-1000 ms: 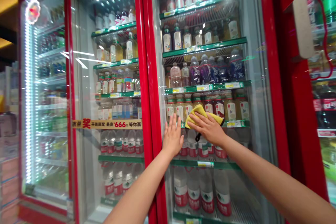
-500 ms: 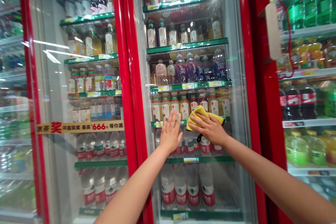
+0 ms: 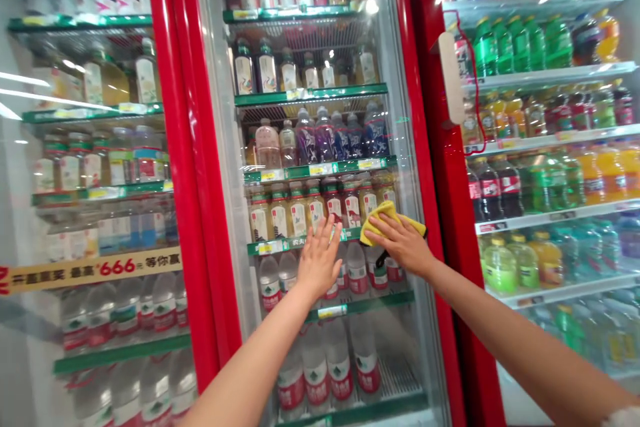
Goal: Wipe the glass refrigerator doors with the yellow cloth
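In the middle of the head view stands a glass cooler door (image 3: 400, 347) with bottled drinks behind it. My right hand (image 3: 403, 243) presses a folded yellow cloth (image 3: 375, 223) with dark edging to the glass, near the door's right side. Its fingers lie over the cloth, and a small black loop (image 3: 381, 259) hangs below. To the left, my left hand (image 3: 320, 260) is open, fingers spread and pointing up, at the glass in front of the water bottles; whether the palm touches the glass I cannot tell.
Red door frames (image 3: 193, 147) run down both sides of the glass. A pale handle-like block (image 3: 451, 78) with a red cord (image 3: 481, 113) sits on the right frame. Open shelves (image 3: 555, 217) of drinks stand at right. Another glass door at left bears a printed strip (image 3: 95, 270).
The view has turned to the right, showing more of the right-hand shelves. Both hands have shifted right across the glass, bringing the cloth closer to the right frame.
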Demonstrator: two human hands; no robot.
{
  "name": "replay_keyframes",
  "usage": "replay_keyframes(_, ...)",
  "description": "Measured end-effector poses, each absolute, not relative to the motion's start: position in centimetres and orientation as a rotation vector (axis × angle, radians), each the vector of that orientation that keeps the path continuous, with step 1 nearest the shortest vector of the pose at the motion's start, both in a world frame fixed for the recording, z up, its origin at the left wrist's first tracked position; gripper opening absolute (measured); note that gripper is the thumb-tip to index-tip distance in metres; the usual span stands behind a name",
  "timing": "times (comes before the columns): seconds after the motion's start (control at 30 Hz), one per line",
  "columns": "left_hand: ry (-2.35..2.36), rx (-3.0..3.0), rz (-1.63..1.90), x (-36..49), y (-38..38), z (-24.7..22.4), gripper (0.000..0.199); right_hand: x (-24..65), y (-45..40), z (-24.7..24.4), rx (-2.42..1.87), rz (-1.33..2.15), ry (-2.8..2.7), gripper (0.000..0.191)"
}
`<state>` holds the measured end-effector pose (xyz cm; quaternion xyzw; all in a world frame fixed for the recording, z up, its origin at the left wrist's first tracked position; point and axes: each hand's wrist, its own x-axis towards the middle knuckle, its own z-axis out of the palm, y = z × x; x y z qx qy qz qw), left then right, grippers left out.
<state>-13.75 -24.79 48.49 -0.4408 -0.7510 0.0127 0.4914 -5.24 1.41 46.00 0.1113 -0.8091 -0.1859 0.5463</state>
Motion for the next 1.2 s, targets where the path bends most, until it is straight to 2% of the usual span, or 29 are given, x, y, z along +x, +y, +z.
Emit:
replay_keyframes(0.2,-1.812,-1.123,0.018,-13.1,-21.8,48.6,0.09,-4.9,3.5,48.5,-0.087,-0.207,-1.787,0.057)
replay_keyframes(0.37,-1.83,-1.145,0.017,-12.3,-20.1,48.0,0.091,-3.8,4.0,44.5,0.192,-0.43,-1.934,0.06)
replay_keyframes(0.47,-1.835,-1.151,0.039,-11.9,-19.2,47.8,0.09,-2.3,6.1,44.7,0.269,-0.522,-1.969,0.06)
replay_keyframes(0.63,-1.861,-1.121,0.023,-11.1,-17.7,48.0,0.091,-2.5,7.1,46.3,-0.012,-0.386,-1.892,0.059)
replay_keyframes(0.83,-1.861,-1.157,0.047,-10.9,-17.9,46.7,0.09,-2.9,7.4,40.9,-0.077,-0.257,-1.827,0.061)
replay_keyframes(1.07,-1.878,-1.167,0.033,-10.9,-17.7,46.6,0.094,-3.8,9.4,45.5,-0.107,-0.097,-1.647,0.064)
replay_keyframes(1.2,-1.844,-1.18,0.009,-11.2,-17.8,46.0,0.099,-3.8,9.2,41.9,-0.081,-0.089,-1.669,0.066)
